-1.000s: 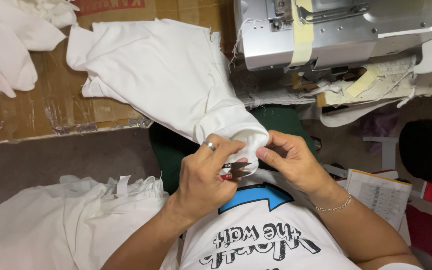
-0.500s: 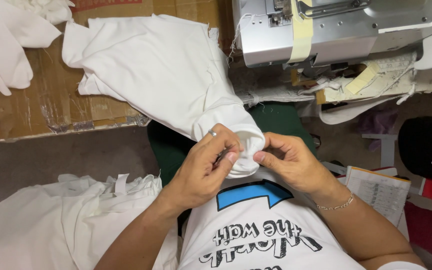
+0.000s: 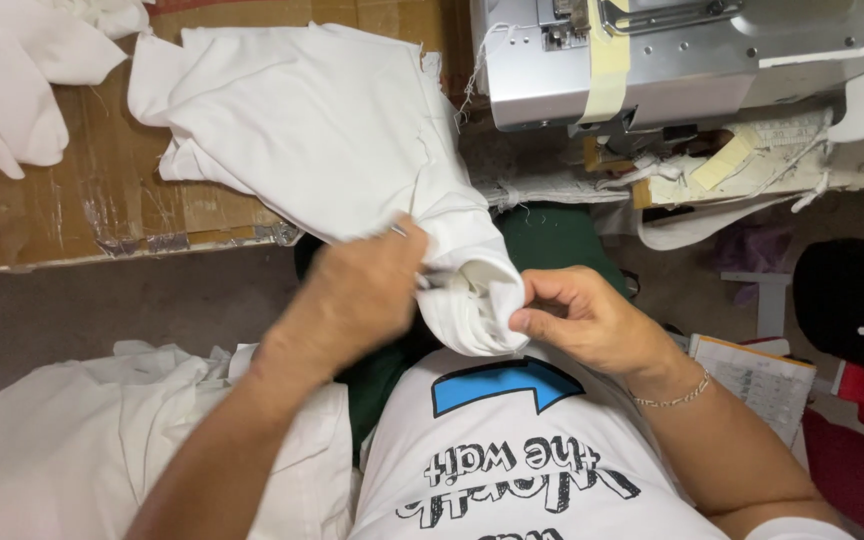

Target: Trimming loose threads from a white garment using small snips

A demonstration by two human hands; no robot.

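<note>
Head view, looking down on a sewing station. Two hands, one garment in work.

One white knit cotton garment (image 3: 332, 140), soft and creased, lies spread over the brown cardboard-covered desk top (image 3: 102, 205) and trails off its front edge down to the person's lap, where its end is bunched into a rounded roll. Left hand (image 3: 367, 290): back of the hand to the camera, fingers closed on the garment's roll from the left; a thin metal object shows at the fingers, too small to tell what it is. Right hand (image 3: 582, 320): thumb and fingertips pinched together on the lower edge of the same roll; one thin chain bracelet (image 3: 672, 395) on the wrist.

One grey metal sewing machine (image 3: 652, 60) at the far right of the desk, with one strip of cream tape (image 3: 602, 60) stuck upright across its front and loose threads hanging at its left corner. One heap of white fabric pieces (image 3: 22, 90) at the far left corner of the desk. One pile of white cloth (image 3: 82, 440) below the desk's front edge, by the left forearm. One dark green cloth (image 3: 552, 245) under the hands. One white printed paper sheet (image 3: 762, 375), rectangular, at the right.
</note>
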